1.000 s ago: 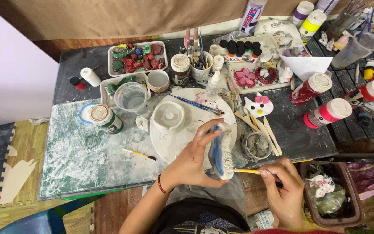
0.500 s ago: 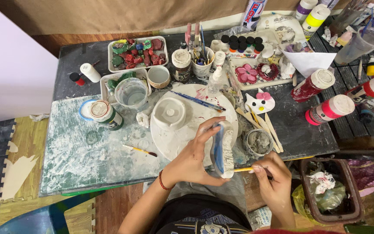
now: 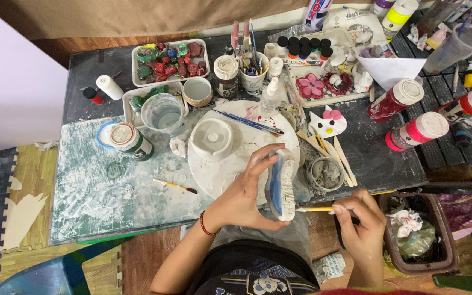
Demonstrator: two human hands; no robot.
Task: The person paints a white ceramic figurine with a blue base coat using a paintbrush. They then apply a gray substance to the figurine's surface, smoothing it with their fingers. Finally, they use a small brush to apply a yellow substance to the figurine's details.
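A dark table (image 3: 83, 71) is seen from above, and its left part is covered by a mat (image 3: 88, 191) smeared with white. A round white board (image 3: 230, 164) lies in the middle of the table, and a grey clay bowl (image 3: 212, 139) rests on it. A long brush with a blue handle (image 3: 247, 122) is laid across the far part of the board. Three paint bottles (image 3: 416, 131) with red and pink bodies lie on their sides at the right. A white tray of small painted figures (image 3: 170, 60) is placed at the far side.

A clay piece (image 3: 281, 184) (white outside, blue on the inner face) is held upright over the near edge of the board by the left hand (image 3: 244, 194), whose fingers are wrapped around it. A thin yellow brush (image 3: 315, 209) is gripped by the closed fingers of the right hand (image 3: 363, 224), and its tip touches the lower part of the clay piece. A small cup of grey water (image 3: 325, 173) stands just beside the piece.
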